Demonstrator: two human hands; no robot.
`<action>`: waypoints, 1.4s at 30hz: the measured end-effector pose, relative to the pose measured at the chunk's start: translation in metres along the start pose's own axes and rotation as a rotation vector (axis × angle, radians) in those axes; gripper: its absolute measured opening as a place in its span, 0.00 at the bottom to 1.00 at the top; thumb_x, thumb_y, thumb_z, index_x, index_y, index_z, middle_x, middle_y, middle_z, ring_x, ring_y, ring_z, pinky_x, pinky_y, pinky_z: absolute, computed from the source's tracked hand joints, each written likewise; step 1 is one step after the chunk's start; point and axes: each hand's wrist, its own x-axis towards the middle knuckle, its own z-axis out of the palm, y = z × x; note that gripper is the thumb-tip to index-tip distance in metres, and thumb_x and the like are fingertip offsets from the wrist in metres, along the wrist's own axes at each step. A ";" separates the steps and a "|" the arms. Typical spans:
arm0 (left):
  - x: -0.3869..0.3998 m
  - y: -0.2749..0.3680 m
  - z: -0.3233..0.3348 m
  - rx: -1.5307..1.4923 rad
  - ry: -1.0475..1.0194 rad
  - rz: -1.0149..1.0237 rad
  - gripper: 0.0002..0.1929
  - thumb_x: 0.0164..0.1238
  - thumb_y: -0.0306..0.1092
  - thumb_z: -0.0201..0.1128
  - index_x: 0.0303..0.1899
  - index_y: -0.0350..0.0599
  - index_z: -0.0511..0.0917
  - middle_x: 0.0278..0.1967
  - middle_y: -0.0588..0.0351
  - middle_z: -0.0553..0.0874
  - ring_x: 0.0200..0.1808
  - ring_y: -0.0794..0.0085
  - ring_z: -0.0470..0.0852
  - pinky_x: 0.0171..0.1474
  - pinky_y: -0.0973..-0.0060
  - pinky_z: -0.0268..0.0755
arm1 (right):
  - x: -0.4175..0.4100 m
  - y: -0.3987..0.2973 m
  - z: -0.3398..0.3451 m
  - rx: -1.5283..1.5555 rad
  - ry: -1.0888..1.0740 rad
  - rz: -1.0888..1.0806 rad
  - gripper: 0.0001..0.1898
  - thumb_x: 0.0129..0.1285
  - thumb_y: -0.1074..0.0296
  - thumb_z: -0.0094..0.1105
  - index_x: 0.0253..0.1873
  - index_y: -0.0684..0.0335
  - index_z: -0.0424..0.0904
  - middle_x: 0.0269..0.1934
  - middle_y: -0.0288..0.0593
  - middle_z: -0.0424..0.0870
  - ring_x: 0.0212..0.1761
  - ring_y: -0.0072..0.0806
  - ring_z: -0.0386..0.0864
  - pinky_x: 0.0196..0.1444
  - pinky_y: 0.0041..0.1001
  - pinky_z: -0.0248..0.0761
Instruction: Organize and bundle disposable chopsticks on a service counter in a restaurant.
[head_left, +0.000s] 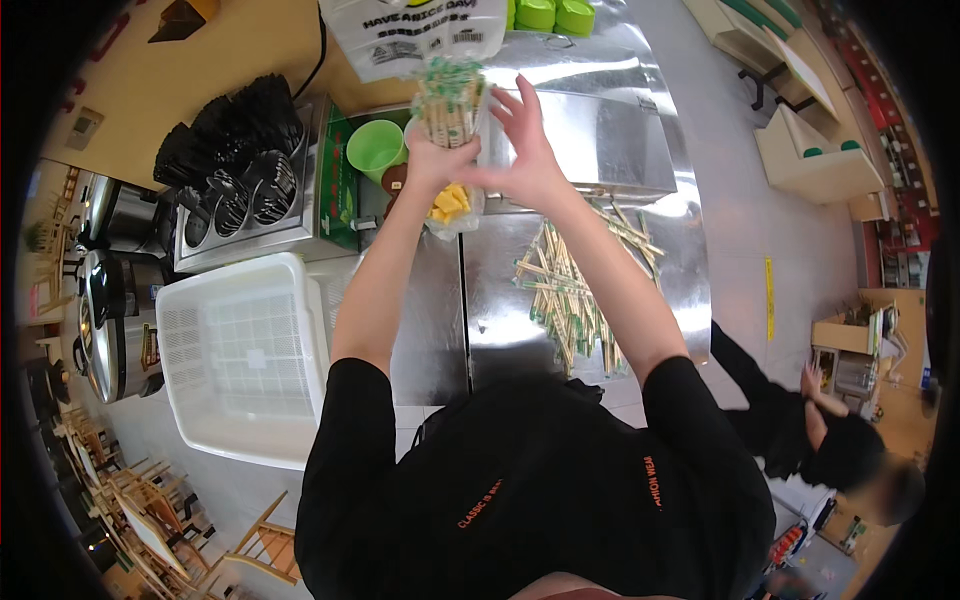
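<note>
My left hand (439, 166) grips the lower part of an upright bundle of paper-wrapped chopsticks (451, 94) with green-printed ends. To the right of the bundle, my right hand (525, 161) is slightly blurred, its fingers spread and holding nothing. Its thumb side comes close to my left hand; whether they touch, I cannot tell. More wrapped chopsticks (559, 281) lie in a loose pile on the stainless steel counter (420, 322), partly hidden under my right forearm. Just below my left hand, small yellow pieces (450, 204) sit in clear plastic.
A green cup (375, 148) stands left of my hands, beside a steel holder (255, 251) of black spoons. Nearer on the left is a white plastic basket (240, 360). A printed plastic bag (420, 37) and green containers (555, 16) are at the back. Another person (795, 427) is at right.
</note>
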 end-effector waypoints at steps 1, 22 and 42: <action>0.009 -0.005 -0.004 -0.053 -0.047 0.025 0.20 0.55 0.28 0.74 0.50 0.37 0.83 0.42 0.55 0.91 0.43 0.71 0.90 0.47 0.72 0.81 | 0.031 -0.010 0.017 0.083 -0.010 -0.002 0.65 0.43 0.62 0.89 0.80 0.65 0.46 0.67 0.59 0.74 0.71 0.42 0.73 0.73 0.39 0.66; 0.073 -0.055 -0.028 1.368 -0.365 -0.488 0.67 0.28 0.76 0.79 0.66 0.25 0.72 0.63 0.34 0.79 0.66 0.45 0.76 0.66 0.59 0.71 | 0.116 0.114 0.035 -0.449 -0.119 0.493 0.62 0.41 0.34 0.84 0.67 0.83 0.65 0.57 0.67 0.82 0.63 0.50 0.82 0.64 0.40 0.76; -0.284 -0.042 0.150 0.322 -0.212 -0.938 0.46 0.67 0.64 0.65 0.64 0.21 0.70 0.57 0.22 0.79 0.58 0.35 0.81 0.65 0.54 0.71 | -0.287 0.112 -0.143 -0.628 0.125 1.029 0.40 0.62 0.37 0.68 0.58 0.77 0.77 0.53 0.72 0.83 0.58 0.60 0.83 0.61 0.47 0.75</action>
